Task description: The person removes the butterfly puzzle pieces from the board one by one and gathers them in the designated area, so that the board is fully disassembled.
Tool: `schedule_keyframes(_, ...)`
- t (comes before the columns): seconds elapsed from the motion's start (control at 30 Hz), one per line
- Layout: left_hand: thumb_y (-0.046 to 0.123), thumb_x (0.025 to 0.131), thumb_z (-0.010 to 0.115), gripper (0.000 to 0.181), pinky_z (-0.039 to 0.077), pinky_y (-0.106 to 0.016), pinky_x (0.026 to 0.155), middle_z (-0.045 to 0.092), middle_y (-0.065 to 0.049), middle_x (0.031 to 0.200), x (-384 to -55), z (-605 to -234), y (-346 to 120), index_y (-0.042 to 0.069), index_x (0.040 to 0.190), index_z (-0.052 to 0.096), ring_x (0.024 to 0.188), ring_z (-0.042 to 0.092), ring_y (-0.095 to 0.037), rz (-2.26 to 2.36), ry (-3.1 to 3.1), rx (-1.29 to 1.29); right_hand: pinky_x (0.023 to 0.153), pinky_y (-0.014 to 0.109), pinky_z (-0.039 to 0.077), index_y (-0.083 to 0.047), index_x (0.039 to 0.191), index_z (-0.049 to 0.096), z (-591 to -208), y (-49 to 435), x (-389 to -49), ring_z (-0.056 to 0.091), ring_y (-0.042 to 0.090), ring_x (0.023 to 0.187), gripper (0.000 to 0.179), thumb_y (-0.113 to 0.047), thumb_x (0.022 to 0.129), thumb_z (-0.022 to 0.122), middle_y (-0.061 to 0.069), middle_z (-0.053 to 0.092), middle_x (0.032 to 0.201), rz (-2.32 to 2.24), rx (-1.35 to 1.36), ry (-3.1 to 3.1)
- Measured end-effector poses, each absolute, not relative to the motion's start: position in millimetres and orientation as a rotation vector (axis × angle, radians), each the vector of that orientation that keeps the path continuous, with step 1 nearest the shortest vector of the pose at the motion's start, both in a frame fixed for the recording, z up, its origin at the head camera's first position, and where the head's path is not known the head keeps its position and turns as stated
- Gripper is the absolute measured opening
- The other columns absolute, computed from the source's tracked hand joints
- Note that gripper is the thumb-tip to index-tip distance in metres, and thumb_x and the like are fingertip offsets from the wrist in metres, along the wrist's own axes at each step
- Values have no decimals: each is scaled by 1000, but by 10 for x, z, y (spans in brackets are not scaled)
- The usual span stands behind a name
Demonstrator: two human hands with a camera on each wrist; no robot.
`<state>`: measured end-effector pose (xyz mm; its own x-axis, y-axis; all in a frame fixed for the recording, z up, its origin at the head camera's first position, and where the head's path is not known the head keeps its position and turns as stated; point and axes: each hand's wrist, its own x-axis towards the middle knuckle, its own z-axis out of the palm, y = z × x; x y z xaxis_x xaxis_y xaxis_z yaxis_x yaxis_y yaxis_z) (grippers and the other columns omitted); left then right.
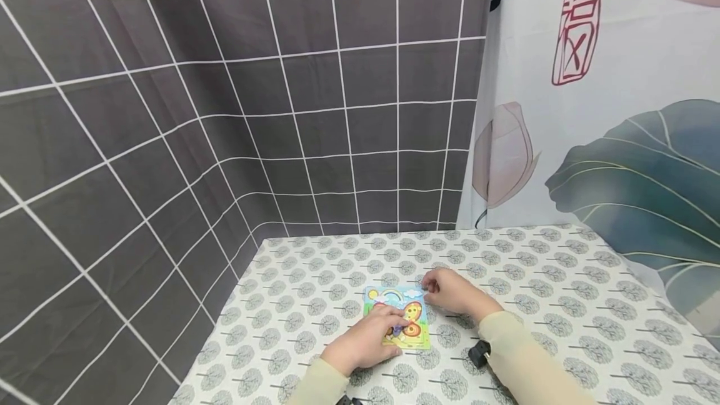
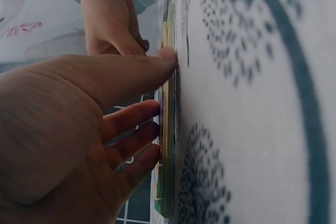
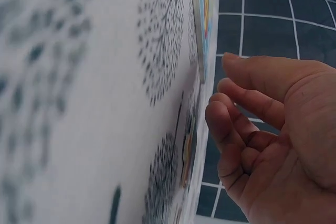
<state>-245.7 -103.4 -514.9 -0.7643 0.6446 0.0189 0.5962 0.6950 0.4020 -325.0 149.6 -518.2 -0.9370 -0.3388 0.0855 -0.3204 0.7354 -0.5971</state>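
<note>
A thin, square picture board (image 1: 417, 340) with a butterfly, rainbow and sun lies flat on the patterned cloth. My left hand (image 1: 365, 336) rests over its lower left part, covering some of the butterfly. In the left wrist view, the fingertips (image 2: 153, 129) touch the board's face while the thumb lies at its near edge. Beside the board's upper right corner is my right hand (image 1: 452, 292), fingers loosely bent and nothing between them. The right wrist view shows those fingers (image 3: 218, 116) just off the board's corner (image 3: 202, 72).
A tree-print cloth (image 1: 315, 267) covers the table. Low on it, past the board's corner, lies a thin flat thing with a brownish edge (image 3: 187, 153). A dark gridded curtain (image 1: 365, 130) hangs behind and at left, a floral one (image 1: 529, 49) at right.
</note>
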Motion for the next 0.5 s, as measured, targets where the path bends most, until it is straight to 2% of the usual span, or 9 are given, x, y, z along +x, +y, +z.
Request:
schedule_keyframes(0.3, 23, 92, 81, 50, 44, -32, 115, 57, 6, 147, -2493, -5204, -1035, 22, 140, 67, 136, 47, -12, 575, 2793, 1047, 80, 36, 53, -11, 108, 76, -5202, 1390, -3318, 54, 13, 82, 31, -21, 83, 90, -4, 59, 90, -868, -539, 2893)
schedule_keyframes(0.5, 23, 93, 80, 50, 43, -31, 115, 59, 5, 145, -2492, -5208, -1046, 22, 140, 67, 134, 48, -11, 565, 2794, 1048, 81, 38, 54, -12, 105, 75, -5181, 1358, -3301, 54, 14, 83, 30, -20, 80, 92, -3, 60, 91, -845, -545, 2884)
